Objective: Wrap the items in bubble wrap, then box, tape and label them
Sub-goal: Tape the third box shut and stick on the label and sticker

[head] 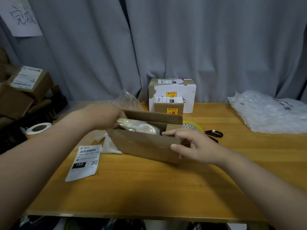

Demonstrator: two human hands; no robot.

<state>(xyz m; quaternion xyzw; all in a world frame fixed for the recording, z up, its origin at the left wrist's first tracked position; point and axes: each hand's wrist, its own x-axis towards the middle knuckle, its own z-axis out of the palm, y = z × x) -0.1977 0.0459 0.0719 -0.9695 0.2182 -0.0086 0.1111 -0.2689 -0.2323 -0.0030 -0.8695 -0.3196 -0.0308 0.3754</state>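
A: What is being put at risk nearest the front?

B: The white printed shipping label [84, 161] is lying loose on the pale wooden table [149, 188], near left. It seems exposed to being swept off by the forearm reaching over it.

A: And at the box?

B: The open brown cardboard box [142, 145] is being steadied at its near right corner, pinched between the thumb and curled fingers of the right hand [194, 146]. If that pinch is loosened, the box is probably going to be shoved rightward or tipped.

A: Where is the item being held?

B: The clear bubble-wrapped bundle [137, 126] is being held in the box mouth. Its left end is being gripped by the left hand [103, 116], whose fingers are mostly hidden. It is sitting high, so the flaps may be stopped from closing flat, and the wrap could be crushed by forcing.

A: Further back?

B: The black-handled scissors [214, 134] and the yellow-green tape roll [192, 126] are lying just behind the box, on the right. They could be knocked if the box is slid. Two sealed boxes [172, 90] are standing at the far edge, apart from the work.
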